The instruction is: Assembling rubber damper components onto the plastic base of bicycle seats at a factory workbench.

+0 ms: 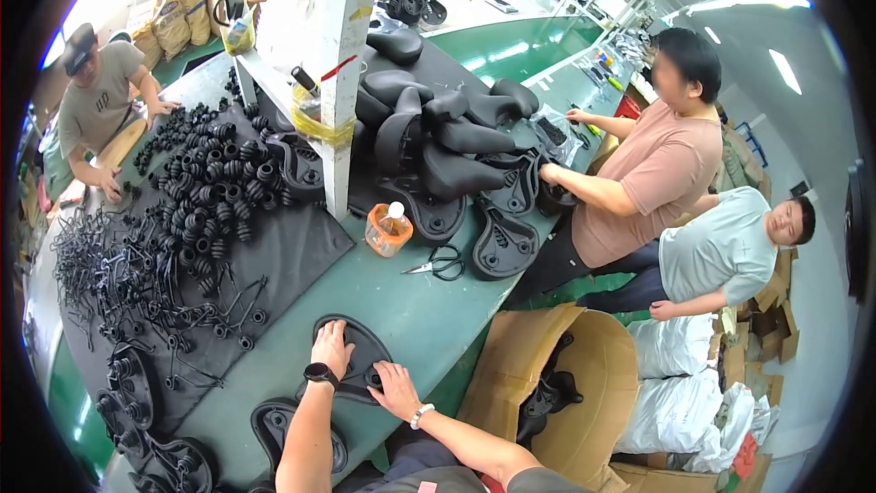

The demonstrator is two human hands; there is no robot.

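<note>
A black bicycle saddle [367, 345] lies underside up on the green table in front of me. My left hand [332, 352], with a dark watch at the wrist, is closed over its left part, fingers bent onto the inner side. At the saddle's right edge, my right hand [395, 390] grips the rim, the fingers on top; a light bracelet circles that wrist. Whether a small part sits under my fingers is hidden. Next to my left forearm lies another upturned saddle [272, 422], partly covered by the arm.
Black springs [219, 173] and thin metal rods [109, 260] are heaped on a dark sheet at left. Scissors [438, 262], an orange container [388, 230] and piled saddles [456, 146] lie beyond. A cardboard box [584, 374] stands at right. Co-workers [652, 160] work around the table.
</note>
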